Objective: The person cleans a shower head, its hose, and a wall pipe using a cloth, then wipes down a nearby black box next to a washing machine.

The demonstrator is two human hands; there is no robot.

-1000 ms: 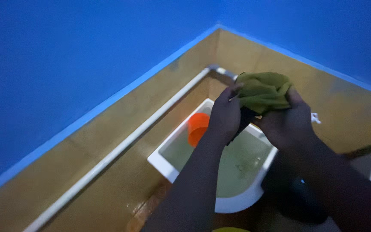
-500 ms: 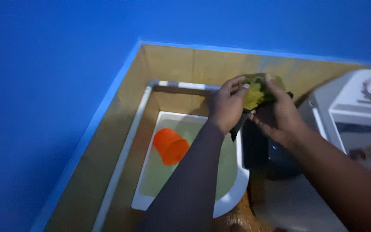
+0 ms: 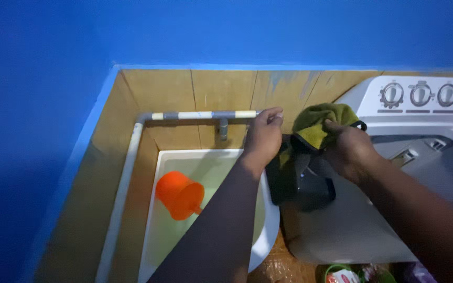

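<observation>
Here your left hand (image 3: 262, 137) and right hand (image 3: 348, 149) clench a soft olive-and-black cloth (image 3: 310, 152) at frame centre, its long axis hanging downward.

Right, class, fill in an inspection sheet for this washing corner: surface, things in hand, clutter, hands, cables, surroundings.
Surface: white tub holding pale water, beside a washing machine.
Things in hand: green and dark cloth, bunched, hanging over the machine's edge.
Clutter: orange cup floating tilted in the tub; green container at the bottom edge.
Hands: left hand and right hand both grip the cloth.
Cables: nothing seen.
Surroundings: blue wall, tan tiles, pipe with tap.
</observation>
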